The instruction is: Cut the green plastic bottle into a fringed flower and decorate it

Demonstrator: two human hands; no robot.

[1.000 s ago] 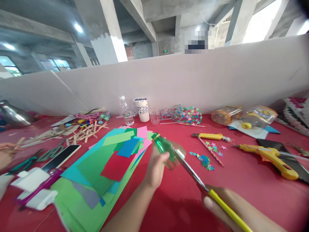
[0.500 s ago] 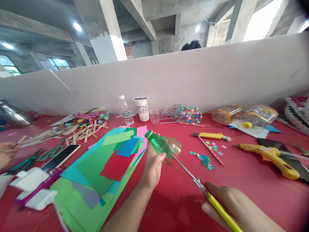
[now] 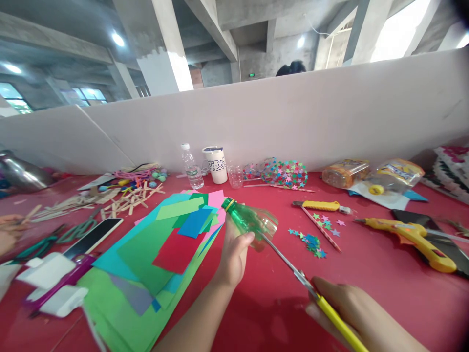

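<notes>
My left hand (image 3: 236, 254) is closed round the cut-off top of a green plastic bottle (image 3: 245, 217), its neck pointing up and left and its cut end flaring to the right. My right hand (image 3: 344, 303) grips scissors (image 3: 331, 313) by their yellow handles. The scissor blades reach up and left to the bottle's cut edge, and their tips overlap the green plastic; whether they are parted I cannot tell. Left of my left hand lies a stack of coloured paper sheets (image 3: 142, 249).
At the back stand a water bottle (image 3: 192, 168) and a white cup (image 3: 215, 166). On the right lie a yellow utility knife (image 3: 320, 206), star sequins (image 3: 311, 243) and a yellow glue gun (image 3: 414, 239). A phone (image 3: 93, 238) and another person's hand (image 3: 10, 227) are at left.
Very little differs. The bottle top and my left hand have shifted a touch to the right, while the scissors stay against the cut edge.
</notes>
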